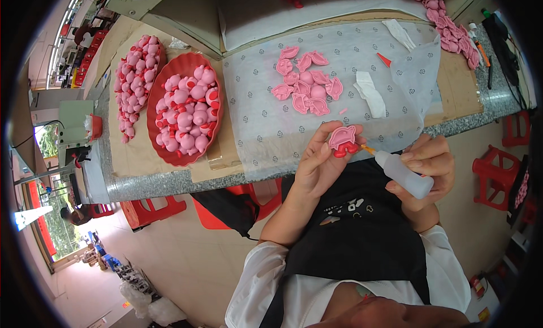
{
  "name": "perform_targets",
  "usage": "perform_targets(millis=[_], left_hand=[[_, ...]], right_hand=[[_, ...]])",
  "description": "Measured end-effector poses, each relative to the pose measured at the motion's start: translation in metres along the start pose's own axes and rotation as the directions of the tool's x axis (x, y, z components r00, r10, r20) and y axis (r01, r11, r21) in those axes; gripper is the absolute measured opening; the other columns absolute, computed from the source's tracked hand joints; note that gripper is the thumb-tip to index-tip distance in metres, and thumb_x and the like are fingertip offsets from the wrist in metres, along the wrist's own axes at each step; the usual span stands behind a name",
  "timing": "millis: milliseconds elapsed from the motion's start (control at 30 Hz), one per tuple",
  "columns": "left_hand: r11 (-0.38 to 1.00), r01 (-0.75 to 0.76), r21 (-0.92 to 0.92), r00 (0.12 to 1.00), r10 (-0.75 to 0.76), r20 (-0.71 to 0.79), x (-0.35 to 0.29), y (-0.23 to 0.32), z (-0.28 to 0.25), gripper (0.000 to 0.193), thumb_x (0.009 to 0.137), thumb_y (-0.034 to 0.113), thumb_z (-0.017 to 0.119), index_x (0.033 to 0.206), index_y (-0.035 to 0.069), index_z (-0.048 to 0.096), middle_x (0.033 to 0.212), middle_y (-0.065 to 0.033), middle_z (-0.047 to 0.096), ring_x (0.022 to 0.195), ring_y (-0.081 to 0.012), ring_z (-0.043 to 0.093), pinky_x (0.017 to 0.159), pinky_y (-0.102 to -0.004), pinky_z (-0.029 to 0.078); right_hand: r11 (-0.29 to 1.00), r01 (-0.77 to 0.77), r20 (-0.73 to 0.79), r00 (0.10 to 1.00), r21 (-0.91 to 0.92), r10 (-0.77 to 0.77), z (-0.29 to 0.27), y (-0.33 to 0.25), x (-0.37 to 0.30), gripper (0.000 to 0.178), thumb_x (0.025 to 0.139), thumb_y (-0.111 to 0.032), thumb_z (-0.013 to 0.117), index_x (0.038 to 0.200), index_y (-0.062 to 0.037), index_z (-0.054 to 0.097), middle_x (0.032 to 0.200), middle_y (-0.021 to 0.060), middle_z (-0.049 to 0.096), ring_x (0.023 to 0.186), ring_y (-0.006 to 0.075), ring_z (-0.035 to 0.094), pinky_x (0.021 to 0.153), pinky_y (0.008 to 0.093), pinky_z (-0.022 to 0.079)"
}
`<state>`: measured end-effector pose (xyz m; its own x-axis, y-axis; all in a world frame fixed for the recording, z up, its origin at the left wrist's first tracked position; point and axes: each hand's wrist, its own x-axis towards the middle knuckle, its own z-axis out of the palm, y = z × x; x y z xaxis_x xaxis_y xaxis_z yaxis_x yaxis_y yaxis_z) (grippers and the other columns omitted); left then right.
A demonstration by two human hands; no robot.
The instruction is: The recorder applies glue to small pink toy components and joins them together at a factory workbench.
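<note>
One pink pig half (343,139) with red feet, glue bottle (403,173) nozzle touching.

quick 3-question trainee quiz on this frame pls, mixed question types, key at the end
1. True or false: the right hand holds a squeeze bottle whose orange tip points at the pink and red piece in the left hand.
2. Where do the loose pink shell halves lie? A) in the red oval tray B) on the white printed sheet C) on the red stool
3. Fill in: the red oval tray is filled with pink and red ____ figures.

Key: 1 true; 2 B; 3 pig
</note>
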<state>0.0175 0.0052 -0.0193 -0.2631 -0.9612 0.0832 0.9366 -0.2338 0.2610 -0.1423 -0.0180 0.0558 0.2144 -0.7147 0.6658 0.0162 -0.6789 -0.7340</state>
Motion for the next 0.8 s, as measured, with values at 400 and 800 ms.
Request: perform_targets(millis=[400, 800], left_hand=[[1.0, -0.012, 0.022, 1.0, 0.012, -0.004, 0.0002, -0.0004, -0.0011, 0.037, 0.079, 0.019, 0.052, 0.112, 0.007, 0.04, 0.114, -0.0193, 0.043, 0.104, -0.0282, 0.044, 0.093, -0.0396, 0.028], [0.999, -0.021, 0.042, 1.0, 0.021, -0.003, 0.0018, -0.0003, 0.0011, 0.037, 0.078, 0.018, 0.052, 0.111, 0.007, 0.041, 0.113, -0.0185, 0.044, 0.102, -0.0268, 0.046, 0.093, -0.0386, 0.029]], right_hand=[[0.998, -0.017, -0.017, 1.0, 0.062, 0.018, -0.0001, -0.0005, -0.0038, 0.047, 0.047, -0.004, 0.078, 0.084, -0.0076, 0.05, 0.082, 0.0055, 0.05, 0.06, 0.0123, 0.046, 0.052, 0.0218, 0.036], [0.996, -0.051, 0.044, 0.998, 0.074, 0.048, 0.0069, -0.0013, -0.0048, 0.048, 0.044, -0.002, 0.079, 0.083, -0.0071, 0.051, 0.082, 0.0061, 0.05, 0.058, 0.0125, 0.047, 0.049, 0.0226, 0.036]])
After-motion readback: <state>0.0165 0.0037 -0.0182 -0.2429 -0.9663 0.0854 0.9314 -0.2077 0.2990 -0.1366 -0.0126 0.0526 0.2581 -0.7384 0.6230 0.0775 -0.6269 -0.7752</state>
